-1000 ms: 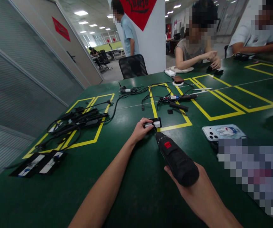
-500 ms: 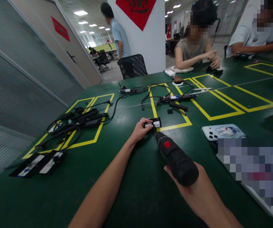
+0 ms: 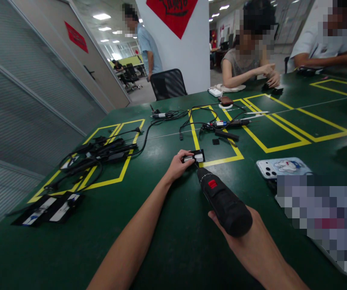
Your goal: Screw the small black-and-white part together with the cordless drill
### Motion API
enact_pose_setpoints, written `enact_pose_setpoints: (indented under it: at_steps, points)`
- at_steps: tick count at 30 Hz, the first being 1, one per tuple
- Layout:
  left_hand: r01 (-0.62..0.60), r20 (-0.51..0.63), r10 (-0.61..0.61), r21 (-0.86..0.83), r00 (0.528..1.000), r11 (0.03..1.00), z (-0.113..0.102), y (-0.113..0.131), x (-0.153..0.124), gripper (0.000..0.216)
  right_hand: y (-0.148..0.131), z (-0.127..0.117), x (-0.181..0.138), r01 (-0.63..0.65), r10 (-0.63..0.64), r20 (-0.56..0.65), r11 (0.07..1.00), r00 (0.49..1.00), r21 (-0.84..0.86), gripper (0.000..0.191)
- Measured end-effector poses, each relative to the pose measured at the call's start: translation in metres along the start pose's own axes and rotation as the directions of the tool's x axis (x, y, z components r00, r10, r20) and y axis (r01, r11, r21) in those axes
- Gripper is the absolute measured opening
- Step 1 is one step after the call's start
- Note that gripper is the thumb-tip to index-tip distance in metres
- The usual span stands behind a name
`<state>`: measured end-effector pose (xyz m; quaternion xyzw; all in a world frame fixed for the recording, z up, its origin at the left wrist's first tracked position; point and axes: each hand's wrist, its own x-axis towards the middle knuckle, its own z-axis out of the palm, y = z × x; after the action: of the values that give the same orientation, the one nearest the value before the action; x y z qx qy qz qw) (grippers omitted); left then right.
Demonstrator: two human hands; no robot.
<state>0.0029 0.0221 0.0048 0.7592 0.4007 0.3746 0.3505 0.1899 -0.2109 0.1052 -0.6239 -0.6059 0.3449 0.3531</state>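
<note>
Right hand (image 3: 248, 239), nearest me, wraps drill (image 3: 223, 199); handle mostly hidden under body. Drill slants away leftward, bit (image 3: 197, 165) at near side of plate (image 3: 200, 156); I can't make out whether tip touches. Left hand (image 3: 179, 164) holds plate's left end, fingers covering it. Plate lies on table (image 3: 178, 229) just past bit, long axis crosswise, left hand nearer.

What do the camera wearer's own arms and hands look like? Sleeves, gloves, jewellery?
Left forearm and right forearm: no sleeves, watch or bracelet visible. Left hand: ungloved, thin light ring on one finger. Right hand: ungloved; fingers mostly hidden, so rings can't be ruled out.
</note>
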Motion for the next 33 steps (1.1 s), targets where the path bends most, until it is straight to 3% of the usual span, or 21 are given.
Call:
enact_pose_setpoints:
  at_steps: [2, 11, 20, 26, 33]
  points:
    - [0.005, -0.001, -0.005, 0.002, 1.0, 1.0, 0.0, 0.0, 0.0, 0.023, 0.002, 0.002, -0.001, 0.006, -0.006, -0.037, 1.0, 0.999, -0.009, 0.038]
    - [-0.012, 0.003, 0.012, -0.001, 1.0, 1.0, 0.0, -0.003, 0.0, 0.023, -0.009, -0.008, 0.003, -0.027, 0.028, 0.045, 1.0, 0.999, -0.012, 0.044]
    - [0.003, -0.003, -0.003, 0.004, 1.0, 1.0, 0.001, -0.004, 0.0, 0.023, 0.009, 0.006, -0.001, -0.005, 0.004, -0.045, 1.0, 0.999, -0.031, 0.033]
    - [-0.001, -0.004, 0.001, -0.002, 1.0, 1.0, 0.001, -0.003, 0.0, 0.022, -0.001, -0.002, 0.002, -0.028, 0.029, 0.029, 1.0, 0.999, -0.007, 0.04]
    - [0.001, 0.004, -0.001, 0.002, 1.0, 1.0, 0.0, -0.002, 0.0, 0.023, 0.008, 0.006, 0.0, -0.026, 0.025, -0.043, 0.999, 0.999, -0.026, 0.031]
